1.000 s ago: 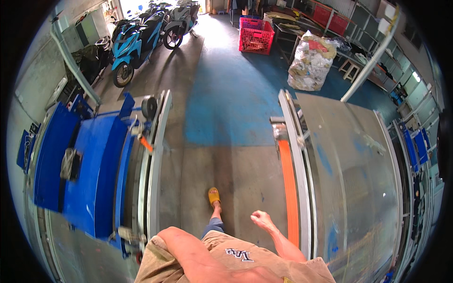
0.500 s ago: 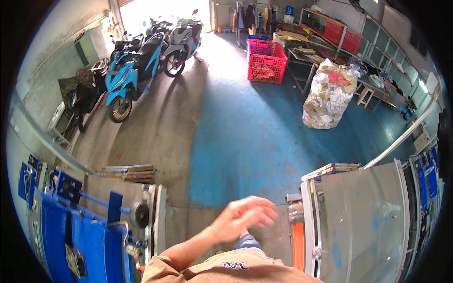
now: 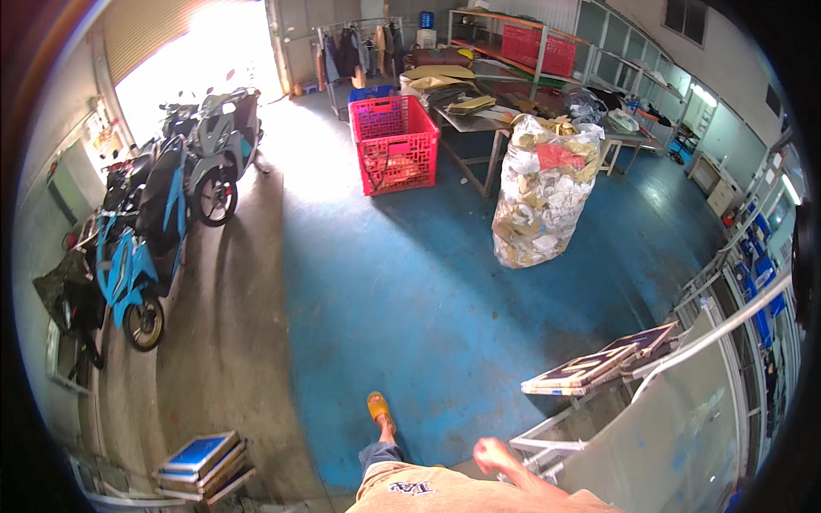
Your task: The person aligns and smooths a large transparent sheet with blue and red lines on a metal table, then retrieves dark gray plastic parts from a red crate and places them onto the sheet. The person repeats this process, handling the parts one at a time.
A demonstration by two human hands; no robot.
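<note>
My right hand [image 3: 493,456] is at the lower middle, its forearm coming in from the lower right. Its fingers look loosely curled in, and nothing shows in them. Nearest to it is a pale metal frame [image 3: 547,445] on the right, with a stack of flat framed panels [image 3: 590,368] on top. My left hand is out of the picture. Below, my foot in a yellow sandal [image 3: 379,409] is on the blue floor [image 3: 402,299].
Ahead stand a red plastic crate [image 3: 398,158] and a tall clear sack [image 3: 546,197] stuffed with scraps. Behind them is a cluttered worktable [image 3: 466,124]. Motorbikes [image 3: 141,248] line the left. Another panel stack [image 3: 201,462] sits at the lower left.
I have moved forward, out from between the blue machine and the right-hand frame. My left hand has dropped out of view and my right hand has come in. The crate and sack are closer.
</note>
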